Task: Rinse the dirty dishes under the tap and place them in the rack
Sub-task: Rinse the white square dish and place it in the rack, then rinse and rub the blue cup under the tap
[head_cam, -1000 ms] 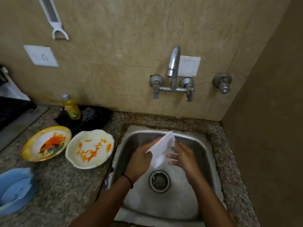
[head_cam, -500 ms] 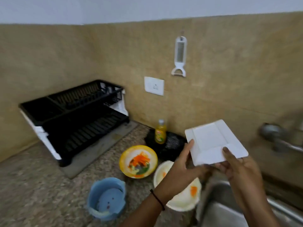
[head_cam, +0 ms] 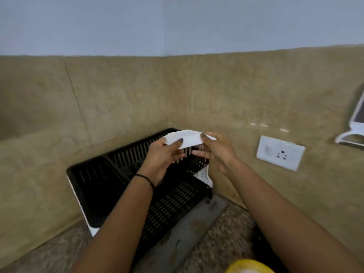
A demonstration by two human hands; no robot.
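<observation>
A white square plate is held edge-on over the upper tier of the black two-tier dish rack in the corner of the counter. My left hand grips the plate's left side with the thumb on its face. At the plate's right side, my right hand pinches it, thumb on top and fingers under. The rack's slotted tiers show no dishes. The tap and sink are out of view.
A grey drip mat lies under the rack on the speckled granite counter. The rim of a yellow plate shows at the bottom edge. A white wall socket and a hanging white utensil are on the tiled wall, right.
Both hands have carried the white plate from the sink leftward to above the rack, and the view has swung left with them. The sink, tap and most dirty dishes have left the view.
</observation>
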